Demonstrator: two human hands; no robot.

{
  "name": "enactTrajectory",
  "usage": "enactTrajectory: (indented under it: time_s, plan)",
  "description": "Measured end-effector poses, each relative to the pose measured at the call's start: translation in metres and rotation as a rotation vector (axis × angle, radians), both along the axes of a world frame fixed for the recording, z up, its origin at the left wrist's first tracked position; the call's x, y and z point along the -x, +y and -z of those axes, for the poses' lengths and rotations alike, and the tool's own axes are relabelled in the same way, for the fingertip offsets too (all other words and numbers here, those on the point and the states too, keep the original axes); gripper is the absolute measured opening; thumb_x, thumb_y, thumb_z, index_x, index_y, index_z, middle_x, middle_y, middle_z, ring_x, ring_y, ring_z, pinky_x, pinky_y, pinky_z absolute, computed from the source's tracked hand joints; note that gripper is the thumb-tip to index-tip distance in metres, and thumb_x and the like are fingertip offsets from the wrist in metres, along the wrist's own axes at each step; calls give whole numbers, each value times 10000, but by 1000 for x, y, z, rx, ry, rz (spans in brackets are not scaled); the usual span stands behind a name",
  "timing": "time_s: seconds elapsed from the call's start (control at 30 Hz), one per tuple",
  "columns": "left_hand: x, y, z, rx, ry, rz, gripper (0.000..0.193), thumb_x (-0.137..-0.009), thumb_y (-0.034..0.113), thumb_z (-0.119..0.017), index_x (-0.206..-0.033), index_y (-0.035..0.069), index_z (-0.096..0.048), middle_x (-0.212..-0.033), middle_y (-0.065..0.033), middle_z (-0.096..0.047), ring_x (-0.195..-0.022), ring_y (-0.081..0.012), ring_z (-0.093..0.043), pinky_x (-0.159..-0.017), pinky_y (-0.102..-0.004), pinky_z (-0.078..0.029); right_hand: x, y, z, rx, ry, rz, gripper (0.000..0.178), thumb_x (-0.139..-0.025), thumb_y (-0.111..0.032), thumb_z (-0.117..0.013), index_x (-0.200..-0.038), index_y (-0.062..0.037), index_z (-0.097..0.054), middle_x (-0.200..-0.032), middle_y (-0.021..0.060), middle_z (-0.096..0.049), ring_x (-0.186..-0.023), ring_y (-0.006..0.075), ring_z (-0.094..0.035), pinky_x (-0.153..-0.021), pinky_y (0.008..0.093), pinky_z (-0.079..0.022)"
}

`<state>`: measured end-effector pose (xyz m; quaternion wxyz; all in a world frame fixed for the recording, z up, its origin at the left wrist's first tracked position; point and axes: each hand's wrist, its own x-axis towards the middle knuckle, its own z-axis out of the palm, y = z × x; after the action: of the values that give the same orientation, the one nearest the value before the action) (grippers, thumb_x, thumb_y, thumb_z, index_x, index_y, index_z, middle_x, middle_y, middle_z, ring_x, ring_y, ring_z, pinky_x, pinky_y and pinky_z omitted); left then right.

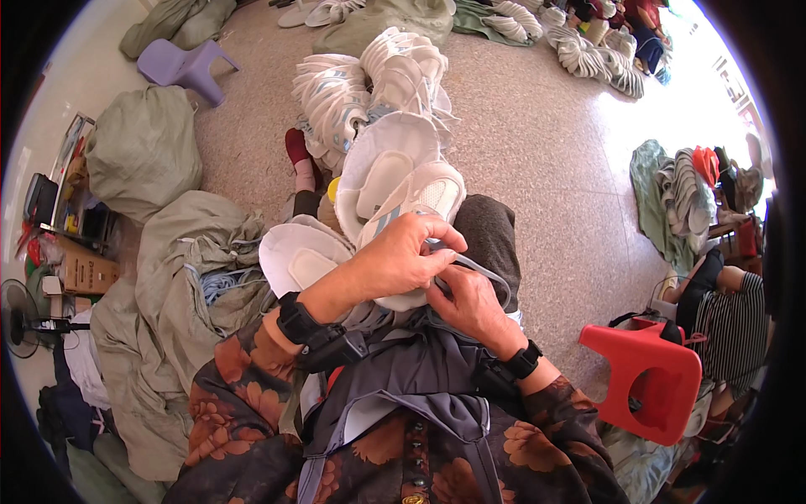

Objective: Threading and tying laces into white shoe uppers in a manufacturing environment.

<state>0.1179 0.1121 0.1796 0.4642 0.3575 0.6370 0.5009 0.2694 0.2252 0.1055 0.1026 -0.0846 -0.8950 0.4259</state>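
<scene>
Over my lap, my left hand [390, 262] and my right hand [477, 309] meet at the near end of a white shoe upper [432, 193] with blue-grey stripes. The fingertips of both hands are pinched close together at its edge. A thin grey edge or cord [497, 281] curves out beside my right fingers; I cannot make out exactly what it is. Behind this upper lies another white upper [382, 155], its pale inner side showing. A further white upper [304, 256] rests to the left of my left hand, partly hidden by the wrist.
Stacked white uppers [332, 92] stand on the floor ahead. Grey-green cloth sacks [143, 151] and a sack with blue laces [222, 286] lie to the left. A purple stool [185, 67] stands far left, a red stool [646, 378] at right, near a person in striped clothing [732, 336].
</scene>
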Motion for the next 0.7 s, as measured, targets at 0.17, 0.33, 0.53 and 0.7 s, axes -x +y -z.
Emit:
enactTrajectory:
  time_s: [0.17,0.33,0.53,0.7]
  plan:
    - [1,-1,9,-194,400,8,159,-972,48,-634,-1093,-32,-702,-931,-41,-672,-604,-53,-578,-541,-211,-463,2,0,-4,-6,15,-7,200,-886,-185,-658,-818,-3,-611,-745,224,-642,-729,418,-658,-644,503,-512]
    - [-3,-14,-51,-93,-335,88,160,-952,28,-653,-1093,-27,-707,-932,-48,-687,-602,-69,-597,-561,-202,-466,-1,-1,-4,-10,-55,5,222,-891,-202,-653,-794,-6,-618,-767,225,-651,-743,423,-659,-653,497,-515]
    - [-4,-60,-89,-223,-217,14,179,-928,-39,-611,-1088,-36,-693,-831,-71,-689,-593,-77,-612,-526,-201,-469,0,0,2,1,54,-21,253,-890,-216,-642,-788,16,-632,-771,229,-642,-731,430,-641,-664,504,-503]
    - [22,-107,-103,-131,-102,-216,150,-944,18,-599,-1051,-30,-692,-714,-55,-669,-595,-70,-623,-503,-214,-456,0,1,-10,-32,-124,4,254,-875,-201,-646,-764,25,-605,-759,236,-623,-727,429,-628,-668,505,-495]
